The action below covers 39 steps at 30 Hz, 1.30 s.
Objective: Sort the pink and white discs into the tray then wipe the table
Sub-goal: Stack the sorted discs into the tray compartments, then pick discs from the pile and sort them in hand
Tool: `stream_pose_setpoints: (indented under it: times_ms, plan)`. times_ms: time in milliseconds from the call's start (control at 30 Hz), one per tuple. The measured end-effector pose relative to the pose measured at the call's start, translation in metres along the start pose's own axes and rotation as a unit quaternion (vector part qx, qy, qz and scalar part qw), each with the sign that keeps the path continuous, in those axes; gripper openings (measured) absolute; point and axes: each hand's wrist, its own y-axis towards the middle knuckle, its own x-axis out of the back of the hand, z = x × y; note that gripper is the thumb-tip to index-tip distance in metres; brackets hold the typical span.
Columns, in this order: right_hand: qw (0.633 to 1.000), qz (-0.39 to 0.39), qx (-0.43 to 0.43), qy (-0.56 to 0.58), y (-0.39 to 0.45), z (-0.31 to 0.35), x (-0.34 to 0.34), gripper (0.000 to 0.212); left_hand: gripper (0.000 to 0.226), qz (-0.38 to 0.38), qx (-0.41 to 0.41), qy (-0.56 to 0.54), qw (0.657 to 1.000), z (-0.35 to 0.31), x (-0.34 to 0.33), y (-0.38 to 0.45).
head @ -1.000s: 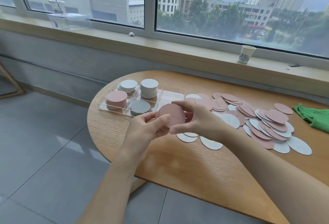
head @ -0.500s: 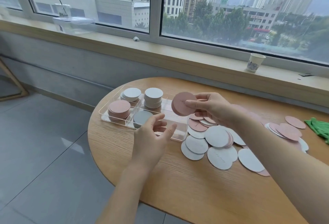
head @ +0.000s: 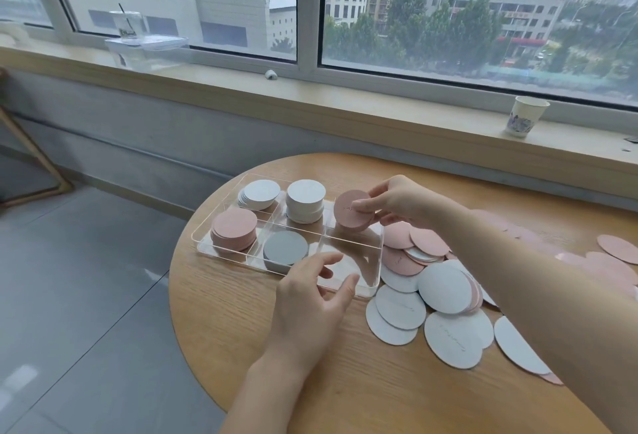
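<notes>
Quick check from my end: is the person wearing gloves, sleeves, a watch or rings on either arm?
Nothing visible. The left hand and right hand are bare, no gloves, and no rings show on the fingers in view. Both forearms are uncovered as far as the frame edge, so no sleeve, cuff, watch or wristband appears. The undersides of the wrists are hidden.

I am pinching a stack of pink discs (head: 352,210) in my right hand (head: 402,200) over the clear tray (head: 374,287), while my left hand (head: 310,306) is hovering loosely open beside it.
</notes>
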Motion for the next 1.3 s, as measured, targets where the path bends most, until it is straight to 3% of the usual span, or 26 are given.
stream_pose_setpoints:
  times_ms: [267,367,500,633,1000,1133,1300]
  plan:
    - [0.997,0.003,-0.04,-0.06,0.01,0.004,-0.003,0.037,0.032,-0.008,0.006,-0.012,1.0,0.003,0.001,-0.006]
    - [0.987,-0.011,-0.023,-0.16,0.009,0.007,-0.006,0.035,0.032,-0.008,0.004,-0.011,1.0,0.003,0.001,-0.007]
    - [0.94,-0.075,0.049,-0.328,0.002,0.006,-0.016,0.046,0.032,-0.009,0.014,-0.025,1.0,0.003,0.001,-0.007]
    - [0.938,-0.102,0.113,-0.311,-0.01,-0.007,-0.017,0.055,0.033,-0.008,0.017,-0.03,0.999,0.004,0.001,-0.006]
    - [0.92,-0.155,0.175,-0.316,-0.117,-0.059,-0.01,0.042,0.031,0.003,-0.035,0.015,0.999,-0.003,0.0,-0.014]
    - [0.922,-0.168,0.147,-0.316,-0.176,-0.09,-0.014,0.037,0.032,0.036,-0.062,0.026,0.997,-0.013,-0.005,-0.035]
    - [0.932,-0.2,0.068,-0.294,-0.218,-0.12,-0.021,0.045,0.036,0.09,-0.073,0.028,0.993,-0.028,-0.023,-0.07]
